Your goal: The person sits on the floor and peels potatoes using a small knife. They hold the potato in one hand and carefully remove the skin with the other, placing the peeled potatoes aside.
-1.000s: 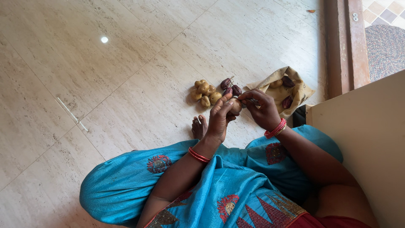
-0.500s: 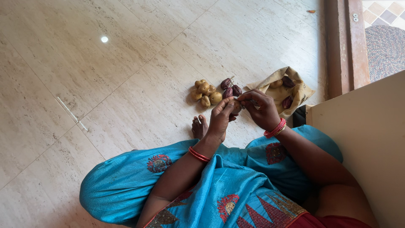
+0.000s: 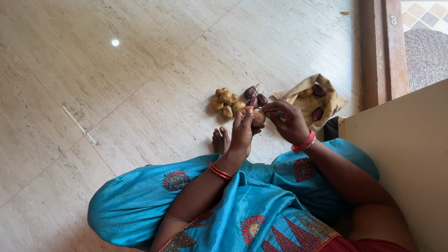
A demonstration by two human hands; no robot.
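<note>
I sit on the floor in a blue embroidered dress. My left hand point(image 3: 242, 133) grips a small brown potato point(image 3: 258, 117) at chest height. My right hand point(image 3: 289, 122) is closed around a small metal tool, probably a peeler or knife, with its tip against the potato. Just beyond my hands a pile of several small potatoes point(image 3: 226, 103) lies on the floor. A few dark purple vegetables point(image 3: 255, 96) lie right beside that pile.
A crumpled tan paper bag point(image 3: 311, 100) holding more potatoes and purple vegetables lies to the right. A cream cabinet side point(image 3: 406, 154) stands at my right. A wooden door frame point(image 3: 380, 46) and woven mat point(image 3: 427, 53) are behind. My bare foot point(image 3: 220, 139) rests below the pile.
My left hand has turned the potato slightly between the fingers. My right hand has shifted a little against it. Nothing else has moved.
</note>
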